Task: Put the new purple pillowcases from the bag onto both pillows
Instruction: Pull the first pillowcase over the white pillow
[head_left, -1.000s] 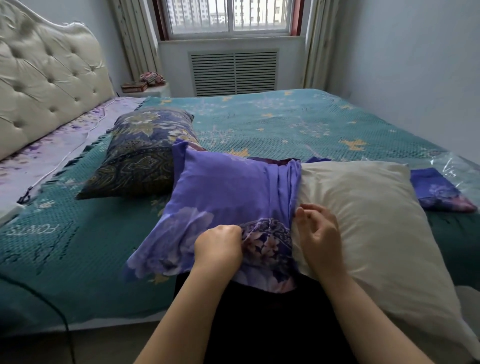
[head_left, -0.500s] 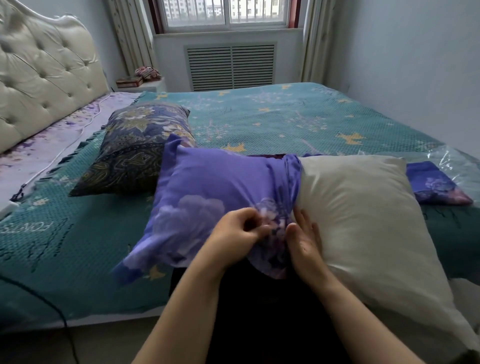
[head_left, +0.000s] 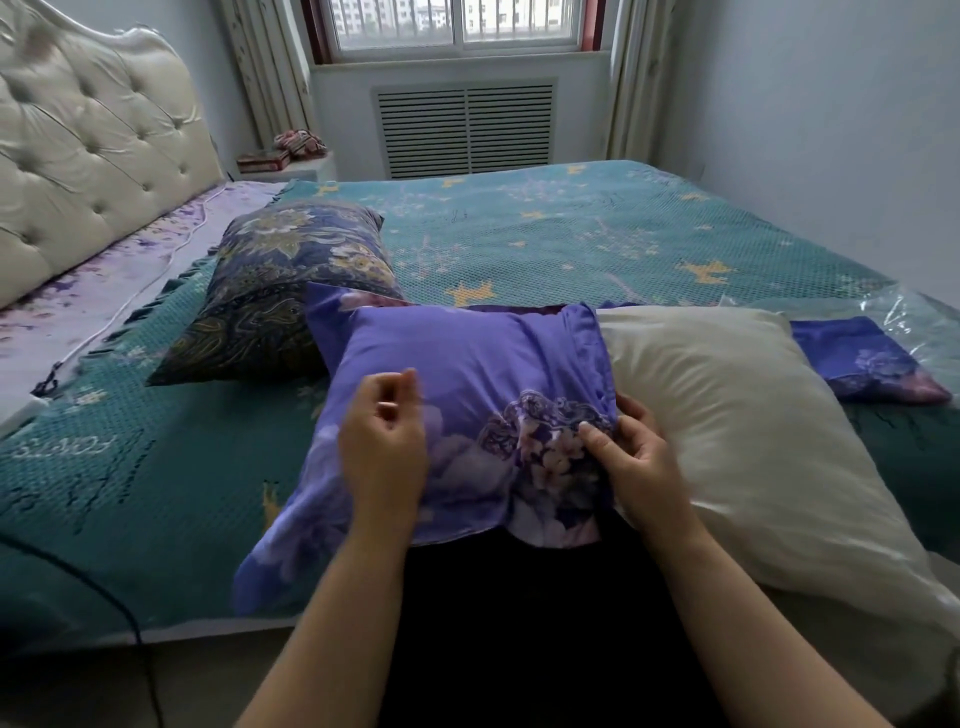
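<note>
The purple pillowcase (head_left: 467, 374) (half drawn over the white pillow (head_left: 727, 415)) was pinched by the right hand (head_left: 631, 457); left hand (head_left: 384, 441) fingers were loosely curled, empty.

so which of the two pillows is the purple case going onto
The cream pillow by the right hand, half inside the purple pillowcase. The dark paisley pillow lies apart, untouched.

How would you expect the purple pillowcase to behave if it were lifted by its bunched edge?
The purple pillowcase is probably floppy: it bunches in folds where the right hand pinches it. Its empty near corner lies limp, so it would likely drape. It looks light and thin.
</note>
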